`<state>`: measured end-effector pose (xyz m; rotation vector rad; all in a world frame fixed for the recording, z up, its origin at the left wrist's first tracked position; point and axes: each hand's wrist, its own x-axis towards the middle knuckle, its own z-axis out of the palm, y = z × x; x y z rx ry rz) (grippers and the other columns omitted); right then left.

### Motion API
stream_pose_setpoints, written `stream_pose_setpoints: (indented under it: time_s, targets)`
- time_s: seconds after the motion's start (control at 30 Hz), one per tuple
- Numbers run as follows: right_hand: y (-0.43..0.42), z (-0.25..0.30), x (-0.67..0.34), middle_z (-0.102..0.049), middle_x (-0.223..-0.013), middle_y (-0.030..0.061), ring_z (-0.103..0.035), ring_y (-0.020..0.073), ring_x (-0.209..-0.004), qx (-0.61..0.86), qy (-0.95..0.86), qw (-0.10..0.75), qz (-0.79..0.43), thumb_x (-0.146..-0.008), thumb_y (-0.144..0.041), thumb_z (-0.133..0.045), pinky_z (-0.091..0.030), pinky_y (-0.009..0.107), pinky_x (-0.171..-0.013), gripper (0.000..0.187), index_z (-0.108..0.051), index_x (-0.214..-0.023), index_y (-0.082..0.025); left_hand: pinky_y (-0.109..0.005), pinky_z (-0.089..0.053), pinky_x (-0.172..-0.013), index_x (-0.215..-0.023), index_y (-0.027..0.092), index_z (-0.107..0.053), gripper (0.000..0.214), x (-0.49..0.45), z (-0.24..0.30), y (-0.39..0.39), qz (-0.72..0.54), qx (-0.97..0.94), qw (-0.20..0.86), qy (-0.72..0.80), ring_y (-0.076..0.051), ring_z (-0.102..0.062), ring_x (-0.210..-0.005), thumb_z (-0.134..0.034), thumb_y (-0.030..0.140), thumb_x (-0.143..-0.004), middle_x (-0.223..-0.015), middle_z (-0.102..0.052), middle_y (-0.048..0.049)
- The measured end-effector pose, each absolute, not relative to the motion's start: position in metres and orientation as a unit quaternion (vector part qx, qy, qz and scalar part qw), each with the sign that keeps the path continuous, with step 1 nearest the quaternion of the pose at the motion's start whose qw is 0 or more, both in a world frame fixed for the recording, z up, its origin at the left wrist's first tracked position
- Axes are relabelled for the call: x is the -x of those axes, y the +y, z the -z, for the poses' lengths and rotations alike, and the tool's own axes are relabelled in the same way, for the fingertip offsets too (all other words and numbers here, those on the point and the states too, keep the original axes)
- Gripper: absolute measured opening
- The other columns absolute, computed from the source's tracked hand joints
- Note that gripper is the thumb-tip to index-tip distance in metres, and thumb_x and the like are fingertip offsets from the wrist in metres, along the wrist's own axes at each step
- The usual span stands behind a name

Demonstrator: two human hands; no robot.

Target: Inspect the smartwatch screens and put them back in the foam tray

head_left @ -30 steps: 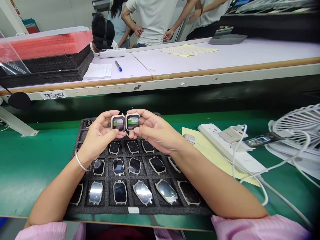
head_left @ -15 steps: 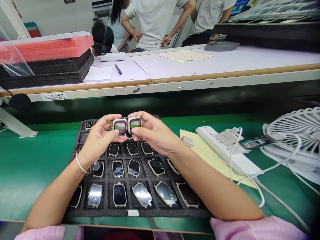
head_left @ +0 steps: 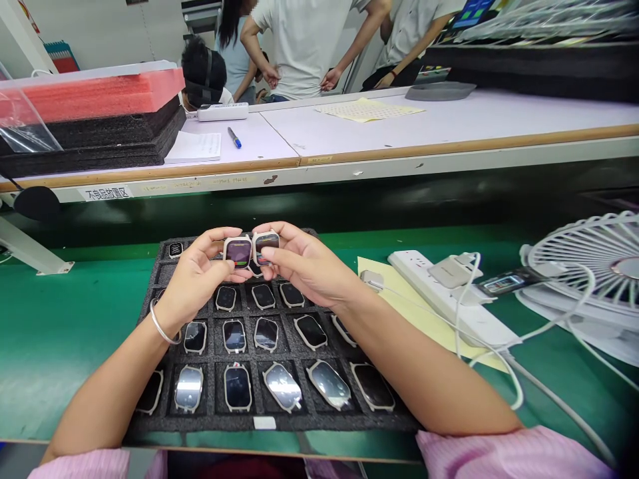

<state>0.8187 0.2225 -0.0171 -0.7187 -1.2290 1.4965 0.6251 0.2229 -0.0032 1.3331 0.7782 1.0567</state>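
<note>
My left hand (head_left: 202, 269) grips a smartwatch body (head_left: 238, 251) with a pale frame and a lit, mostly dark screen, its thumb at the lower left corner. Close beside it, my right hand (head_left: 304, 266) holds a second smartwatch body (head_left: 264, 243), with the thumb lying over its screen. Both watches are held up side by side above a black foam tray (head_left: 210, 426). Rows of strapless watch bodies lie in the tray's compartments, such as a watch (head_left: 237, 387) in the front row. The hands and forearms hide part of the tray.
To the right lie a white power strip (head_left: 449, 299) with chargers and cables, a yellow sheet (head_left: 372, 266) and a white fan (head_left: 594, 266). A shelf (head_left: 349, 146) runs across behind, carrying foam stacks (head_left: 100, 130), a notepad (head_left: 194, 148) and a pen (head_left: 234, 138). People are beyond it.
Both watch screens have gone from a green picture with text to mostly dark displays with small coloured marks low down. My right thumb has moved further over its watch's screen.
</note>
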Motion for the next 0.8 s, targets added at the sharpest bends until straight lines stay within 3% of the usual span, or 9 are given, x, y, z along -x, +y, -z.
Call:
stream_pose_setpoints:
  time_s: [0.13, 0.37, 0.6, 0.8]
  targets:
    - [0.233, 0.014, -0.82, -0.068, -0.082, 0.0024, -0.065, 0.0147, -0.063, 0.279, -0.478, 0.501, -0.666, -0.09, -0.044, -0.067, -0.053, 0.028, -0.058, 0.031, -0.062, -0.109, -0.021, -0.029, -0.064, -0.075, -0.12, 0.019, -0.059, 0.044, -0.623, -0.002, 0.229, -0.458, -0.544, 0.617, 0.336, -0.016, -0.075, -0.075, -0.068, 0.017, -0.077, -0.102, -0.071, -0.0035]
    - [0.266, -0.05, -0.821, -0.068, -0.077, 0.0, -0.066, 0.0139, -0.06, 0.237, -0.527, 0.527, -0.623, -0.095, -0.033, -0.063, -0.053, 0.027, -0.056, 0.015, -0.06, -0.106, -0.025, -0.026, -0.062, -0.072, -0.125, 0.019, -0.057, 0.053, -0.628, -0.064, 0.256, -0.514, -0.574, 0.574, 0.278, -0.014, -0.074, -0.071, -0.066, 0.012, -0.074, -0.088, -0.069, -0.0005]
    - [0.276, -0.13, -0.82, -0.066, -0.085, -0.0007, -0.064, 0.0126, -0.063, 0.182, -0.612, 0.552, -0.537, -0.096, -0.036, -0.063, -0.051, 0.025, -0.058, 0.016, -0.055, -0.105, -0.026, -0.026, -0.06, -0.076, -0.129, 0.021, -0.06, 0.065, -0.64, -0.13, 0.267, -0.591, -0.65, 0.421, 0.227, -0.011, -0.069, -0.075, -0.071, 0.01, -0.065, -0.1, -0.069, -0.0023]
    - [0.27, -0.167, -0.821, -0.064, -0.086, 0.0008, -0.061, 0.0134, -0.062, 0.163, -0.639, 0.56, -0.502, -0.097, -0.034, -0.059, -0.052, 0.028, -0.059, 0.013, -0.056, -0.105, -0.025, -0.025, -0.058, -0.075, -0.13, 0.025, -0.059, 0.068, -0.644, -0.157, 0.266, -0.613, -0.646, 0.415, 0.188, -0.012, -0.069, -0.074, -0.07, 0.009, -0.064, -0.095, -0.068, 0.0002]
